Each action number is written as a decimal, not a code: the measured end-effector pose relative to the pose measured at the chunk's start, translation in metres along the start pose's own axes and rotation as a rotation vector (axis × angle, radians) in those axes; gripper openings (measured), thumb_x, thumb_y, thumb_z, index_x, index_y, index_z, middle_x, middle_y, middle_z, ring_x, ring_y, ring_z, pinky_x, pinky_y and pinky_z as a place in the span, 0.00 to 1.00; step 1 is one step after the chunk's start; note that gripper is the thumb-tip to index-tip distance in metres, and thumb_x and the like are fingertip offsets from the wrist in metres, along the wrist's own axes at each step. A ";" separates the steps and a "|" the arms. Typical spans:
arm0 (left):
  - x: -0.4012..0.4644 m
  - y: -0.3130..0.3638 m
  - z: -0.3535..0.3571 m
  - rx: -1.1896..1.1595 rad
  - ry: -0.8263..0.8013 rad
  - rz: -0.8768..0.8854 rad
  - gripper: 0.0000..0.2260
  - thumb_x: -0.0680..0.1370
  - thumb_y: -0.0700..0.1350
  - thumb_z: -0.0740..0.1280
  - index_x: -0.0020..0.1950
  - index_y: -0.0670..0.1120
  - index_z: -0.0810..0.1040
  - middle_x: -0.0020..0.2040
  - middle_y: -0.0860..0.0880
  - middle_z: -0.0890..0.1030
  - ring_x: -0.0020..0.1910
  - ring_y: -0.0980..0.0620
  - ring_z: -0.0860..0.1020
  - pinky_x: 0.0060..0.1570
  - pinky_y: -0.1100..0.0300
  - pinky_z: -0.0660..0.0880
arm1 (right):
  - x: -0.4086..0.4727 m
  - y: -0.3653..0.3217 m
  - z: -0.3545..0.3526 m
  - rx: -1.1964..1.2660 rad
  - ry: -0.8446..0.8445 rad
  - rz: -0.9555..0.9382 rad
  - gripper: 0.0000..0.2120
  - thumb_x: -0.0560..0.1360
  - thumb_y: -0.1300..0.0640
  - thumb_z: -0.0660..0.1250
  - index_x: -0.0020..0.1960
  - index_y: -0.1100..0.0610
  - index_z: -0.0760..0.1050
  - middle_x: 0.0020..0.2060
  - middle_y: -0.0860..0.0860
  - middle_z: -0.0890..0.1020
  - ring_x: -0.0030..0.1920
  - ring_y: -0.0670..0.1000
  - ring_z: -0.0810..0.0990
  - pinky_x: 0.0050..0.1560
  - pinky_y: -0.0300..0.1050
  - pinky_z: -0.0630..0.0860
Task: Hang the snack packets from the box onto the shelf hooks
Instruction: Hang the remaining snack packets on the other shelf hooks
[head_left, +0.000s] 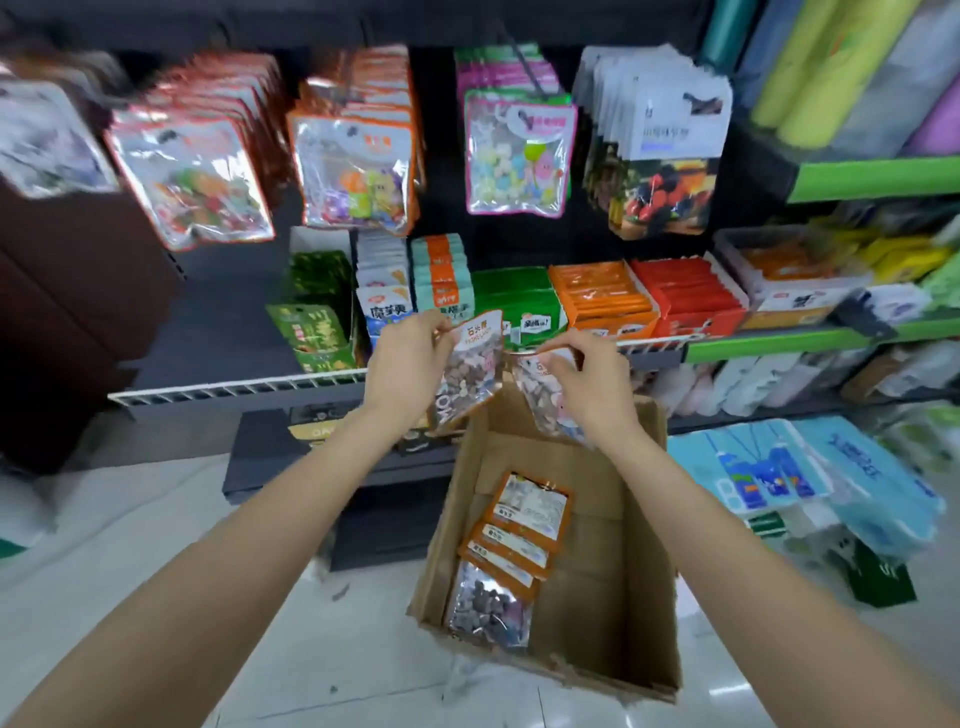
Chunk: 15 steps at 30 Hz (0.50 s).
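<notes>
Left hand (410, 358) pinches a snack packet (470, 371) | right hand (582, 379) pinches another packet (543, 397) at 3 o'clock | box (613, 571) below.

A pale glossy tiled floor (130, 545) reflects ceiling light. A dark shop shelf unit (249, 332) with a white wire front rail (234, 387) fills the view. To the right, green-edged shelves (872, 176) hold coloured rolls (810, 67). A dark brown cabinet (67, 312) stands at left.
</notes>
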<state>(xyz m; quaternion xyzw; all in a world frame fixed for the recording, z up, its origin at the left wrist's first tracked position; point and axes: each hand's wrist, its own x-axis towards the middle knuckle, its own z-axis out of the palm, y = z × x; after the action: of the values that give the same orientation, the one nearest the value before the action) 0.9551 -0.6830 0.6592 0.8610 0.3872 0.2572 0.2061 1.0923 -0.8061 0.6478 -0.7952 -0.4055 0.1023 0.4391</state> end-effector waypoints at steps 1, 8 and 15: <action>0.002 -0.005 -0.022 -0.009 0.046 0.001 0.09 0.80 0.45 0.63 0.52 0.41 0.80 0.38 0.45 0.81 0.37 0.47 0.78 0.37 0.56 0.73 | 0.003 -0.019 0.003 0.029 -0.005 -0.048 0.04 0.77 0.59 0.65 0.46 0.55 0.78 0.33 0.45 0.77 0.30 0.52 0.73 0.31 0.39 0.67; 0.011 -0.092 -0.176 -0.065 0.348 -0.037 0.08 0.76 0.44 0.68 0.50 0.41 0.83 0.38 0.46 0.80 0.38 0.52 0.75 0.33 0.67 0.63 | 0.029 -0.156 0.061 0.152 -0.071 -0.264 0.06 0.77 0.59 0.64 0.42 0.56 0.70 0.37 0.46 0.75 0.32 0.42 0.69 0.29 0.30 0.63; 0.032 -0.203 -0.289 -0.197 0.497 -0.147 0.04 0.73 0.46 0.72 0.42 0.45 0.82 0.36 0.52 0.79 0.33 0.62 0.74 0.34 0.76 0.66 | 0.044 -0.276 0.159 0.236 -0.016 -0.397 0.06 0.77 0.58 0.64 0.46 0.62 0.73 0.39 0.59 0.78 0.33 0.50 0.74 0.31 0.34 0.65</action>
<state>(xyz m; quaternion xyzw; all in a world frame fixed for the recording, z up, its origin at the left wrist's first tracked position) 0.6852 -0.4880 0.7822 0.7169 0.4607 0.4812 0.2055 0.8851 -0.5973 0.7771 -0.6420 -0.5426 0.0668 0.5375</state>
